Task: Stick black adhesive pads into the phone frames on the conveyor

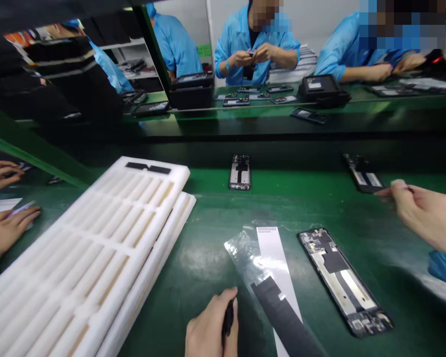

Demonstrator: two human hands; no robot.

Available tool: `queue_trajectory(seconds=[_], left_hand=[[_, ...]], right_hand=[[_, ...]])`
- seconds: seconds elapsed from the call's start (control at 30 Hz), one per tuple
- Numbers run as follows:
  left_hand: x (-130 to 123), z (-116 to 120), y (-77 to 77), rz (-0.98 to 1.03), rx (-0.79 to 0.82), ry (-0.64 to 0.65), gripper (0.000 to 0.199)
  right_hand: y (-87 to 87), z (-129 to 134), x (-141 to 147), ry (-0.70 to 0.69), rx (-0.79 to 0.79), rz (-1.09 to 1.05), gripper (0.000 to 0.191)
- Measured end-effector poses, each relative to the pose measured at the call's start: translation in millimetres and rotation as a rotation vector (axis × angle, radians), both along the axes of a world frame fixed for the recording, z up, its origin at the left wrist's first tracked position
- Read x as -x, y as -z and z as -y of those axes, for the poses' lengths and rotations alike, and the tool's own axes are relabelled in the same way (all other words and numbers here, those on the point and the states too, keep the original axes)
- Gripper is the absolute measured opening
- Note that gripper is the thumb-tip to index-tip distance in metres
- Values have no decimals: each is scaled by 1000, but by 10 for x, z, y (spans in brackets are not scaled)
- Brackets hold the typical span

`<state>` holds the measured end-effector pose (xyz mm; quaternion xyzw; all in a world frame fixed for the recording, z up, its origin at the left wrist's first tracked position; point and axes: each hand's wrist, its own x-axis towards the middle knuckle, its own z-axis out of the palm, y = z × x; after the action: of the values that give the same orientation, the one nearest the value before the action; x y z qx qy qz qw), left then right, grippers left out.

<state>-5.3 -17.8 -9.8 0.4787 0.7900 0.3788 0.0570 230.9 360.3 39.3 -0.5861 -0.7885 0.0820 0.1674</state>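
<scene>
On the green-matted counter point(193, 258), a narrow black piece point(228, 315) is gripped in the left hand point(211, 327), the fingers closed around it; most of the piece is hidden, so what it is cannot be told. The right hand point(427, 215) is held out at the far right, its fingertips point(397, 184) pinched narrowly on a thin dark sliver point(409, 188), just beside a phone frame point(362, 173). The sliver would be light and easily dropped, and is best kept pinched at its end.

Near the left hand lie a clear film sheet point(241, 253), a white strip point(271, 248) and a black strip point(282, 312). All look thin, limp and slippery, and would be lifted by an edge. To the right lies an open phone chassis point(344, 282), apparently stiff but with exposed boards, so it would be taken by its rim. A second phone frame point(240, 172) lies farther up. Stacked white foam trays point(178, 171) occupy the left, beyond which a co-worker's hand point(3, 233) rests.
</scene>
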Motion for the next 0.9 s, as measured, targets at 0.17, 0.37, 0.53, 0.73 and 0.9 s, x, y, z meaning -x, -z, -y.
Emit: queue_trajectory(seconds=[0.17,0.37,0.53,0.73,0.9], left_hand=[[54,9,23,-247,184,268,56],[61,4,73,-472,274,432,72],[13,-11,57,-569,310,437,70],[32,-55,42,-572,308,446,61],[-30,-56,8,-445,229,379,49]], right_hand=[[-199,988,581,-307,383,-523,73],[56,1497,973,-651,877,-559,42],[229,1587,887,-740,774,-431,30],[300,1702,923,-707,862,-487,27],[156,1636,953,-643,870,-626,36]])
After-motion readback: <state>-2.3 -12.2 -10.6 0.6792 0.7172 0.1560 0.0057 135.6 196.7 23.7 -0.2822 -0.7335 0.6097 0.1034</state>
